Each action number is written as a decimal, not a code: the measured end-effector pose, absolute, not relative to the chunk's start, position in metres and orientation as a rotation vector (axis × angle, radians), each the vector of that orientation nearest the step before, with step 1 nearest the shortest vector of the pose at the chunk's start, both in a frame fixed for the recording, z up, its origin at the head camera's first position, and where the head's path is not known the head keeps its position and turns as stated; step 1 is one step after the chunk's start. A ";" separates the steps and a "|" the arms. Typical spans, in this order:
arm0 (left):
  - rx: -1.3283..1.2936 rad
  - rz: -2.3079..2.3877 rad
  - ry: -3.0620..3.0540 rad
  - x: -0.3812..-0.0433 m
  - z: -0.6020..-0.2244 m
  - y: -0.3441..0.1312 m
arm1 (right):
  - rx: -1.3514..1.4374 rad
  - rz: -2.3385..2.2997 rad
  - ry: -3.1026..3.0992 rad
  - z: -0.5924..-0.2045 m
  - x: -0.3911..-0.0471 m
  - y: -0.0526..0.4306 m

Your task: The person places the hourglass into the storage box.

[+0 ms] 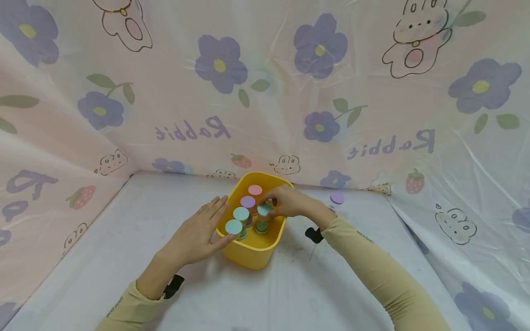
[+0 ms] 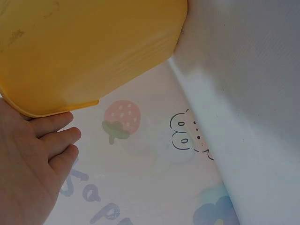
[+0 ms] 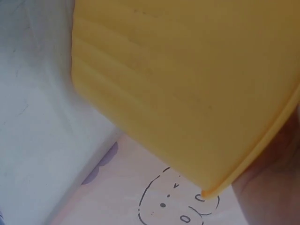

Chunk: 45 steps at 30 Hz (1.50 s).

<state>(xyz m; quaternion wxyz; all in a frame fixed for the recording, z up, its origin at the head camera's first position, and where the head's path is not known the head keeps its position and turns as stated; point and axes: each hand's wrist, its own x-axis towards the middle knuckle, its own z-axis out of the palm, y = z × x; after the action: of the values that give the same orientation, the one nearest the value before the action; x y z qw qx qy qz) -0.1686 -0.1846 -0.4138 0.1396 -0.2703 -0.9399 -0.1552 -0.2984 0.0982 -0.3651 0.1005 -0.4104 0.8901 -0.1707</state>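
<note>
A yellow tub (image 1: 252, 255) is sitting near the middle of the pale table (image 1: 124, 239), its far rim close to the back curtain (image 1: 265, 92).

The left hand (image 1: 198, 236) is lying flat against the tub's left wall, fingers straight and together, fingertips reaching the rim; it is gripping nothing. From the left wrist view the same hand (image 2: 28, 164) is showing just under the tub's outer lip (image 2: 61, 110), fingers relaxed.

The right hand (image 1: 287, 202) is reaching over the tub's right rim, fingers curled down onto a teal-capped jar (image 1: 263, 217) inside and pinching its cap. The right wrist view is showing mostly the tub's outer wall (image 3: 187, 84); the fingers are out of sight there.

4 more capped jars are standing upright in the tub along its left side: 2 teal ones, the nearer (image 1: 233, 227) and the next (image 1: 241, 214), then a purple one (image 1: 247, 202) and a pink one (image 1: 255, 190) at the far end. They are standing close together, and the held jar is just beside them.

A purple-capped jar (image 1: 337, 198) is standing alone on the table, right of the tub, near the curtain's bottom edge.

Open tabletop is lying left of the tub and in front of it, between the 2 sleeves.
</note>
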 end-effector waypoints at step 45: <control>-0.789 -0.446 -2.713 -0.170 -0.415 -0.185 | -1.512 -1.471 2.933 -0.387 -0.276 0.144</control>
<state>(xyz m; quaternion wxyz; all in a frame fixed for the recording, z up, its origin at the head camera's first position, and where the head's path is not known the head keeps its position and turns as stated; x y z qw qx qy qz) -0.1698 -0.1848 -0.4154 0.1399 -0.2732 -0.9391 -0.1545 -0.2761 0.1436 -0.3871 -0.2335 -0.4070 0.7894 -0.3958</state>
